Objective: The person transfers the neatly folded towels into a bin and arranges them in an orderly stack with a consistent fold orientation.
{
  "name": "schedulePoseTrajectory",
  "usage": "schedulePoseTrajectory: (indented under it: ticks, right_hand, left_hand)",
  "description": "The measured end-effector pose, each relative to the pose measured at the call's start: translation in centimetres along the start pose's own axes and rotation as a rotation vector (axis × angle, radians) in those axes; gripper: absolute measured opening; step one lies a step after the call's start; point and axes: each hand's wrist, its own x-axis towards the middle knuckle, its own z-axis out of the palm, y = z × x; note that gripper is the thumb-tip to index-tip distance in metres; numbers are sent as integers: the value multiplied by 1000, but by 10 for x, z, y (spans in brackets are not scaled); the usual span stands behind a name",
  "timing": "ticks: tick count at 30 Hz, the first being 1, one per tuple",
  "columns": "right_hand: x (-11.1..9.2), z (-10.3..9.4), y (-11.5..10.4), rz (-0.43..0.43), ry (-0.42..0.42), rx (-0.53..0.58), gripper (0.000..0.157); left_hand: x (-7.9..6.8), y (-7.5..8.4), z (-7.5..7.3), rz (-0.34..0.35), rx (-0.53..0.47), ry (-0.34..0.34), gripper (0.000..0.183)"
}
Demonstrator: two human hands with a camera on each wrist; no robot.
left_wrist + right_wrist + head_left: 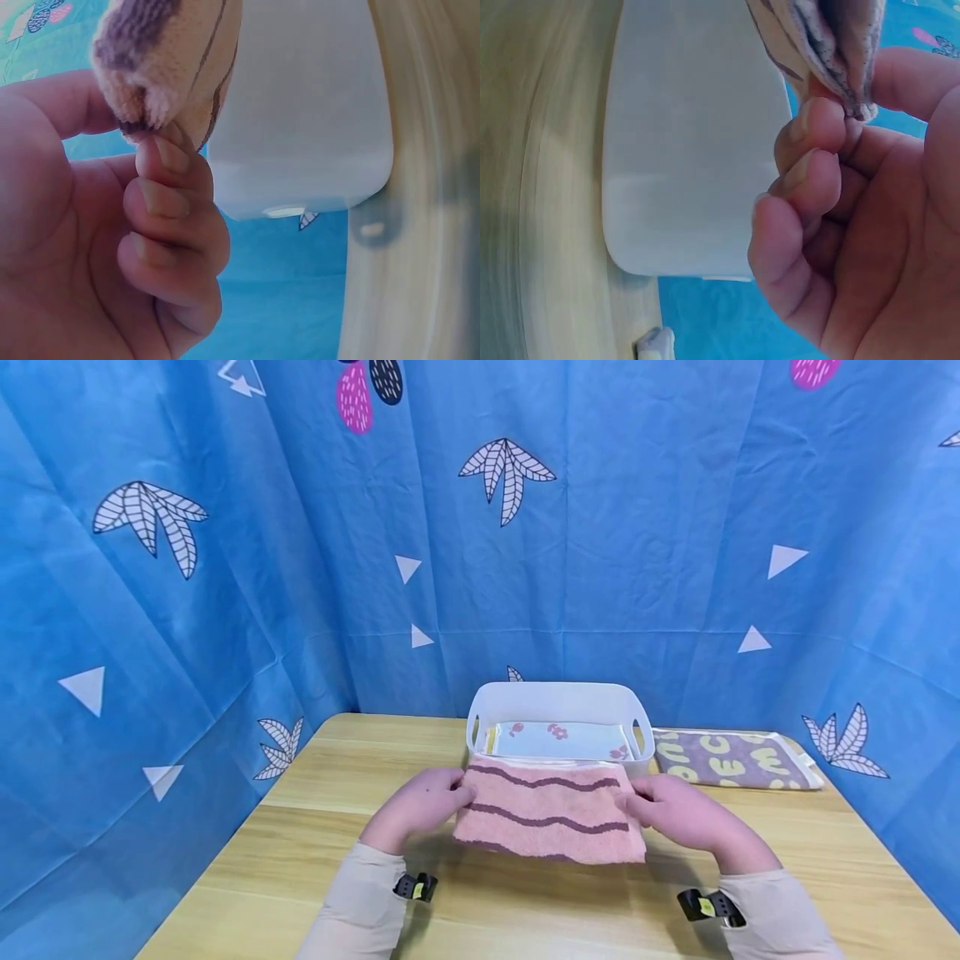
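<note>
A folded pink towel (551,814) with wavy dark purple stripes is held up in front of a white bin (555,700). My left hand (423,806) pinches its left side between thumb and fingers. On the opposite side, my right hand (678,810) pinches the towel the same way. The right wrist view shows the towel's folded layers (840,60) at the fingertips. Inside the bin lies a pale cloth (558,739) with reddish flower prints. The towel hides most of the bin's front wall in the head view.
Right of the bin, a folded purple towel (738,760) with yellow-green letters lies on the wooden table (337,802). A blue patterned curtain (637,543) hangs behind the table and along both sides. Each wrist wears a black strap (415,887).
</note>
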Motion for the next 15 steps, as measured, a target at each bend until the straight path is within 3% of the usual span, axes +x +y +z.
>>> schedulePoseTrajectory:
  ticks: [8,15]
  right_hand:
    - [3,-2,-4,-28,59,23,29]
    - [3,-4,-5,9,136,37,25]
  left_hand:
    - [-2,1,-5,-5,-31,54,23]
    - [-3,4,-9,30,-32,86,24]
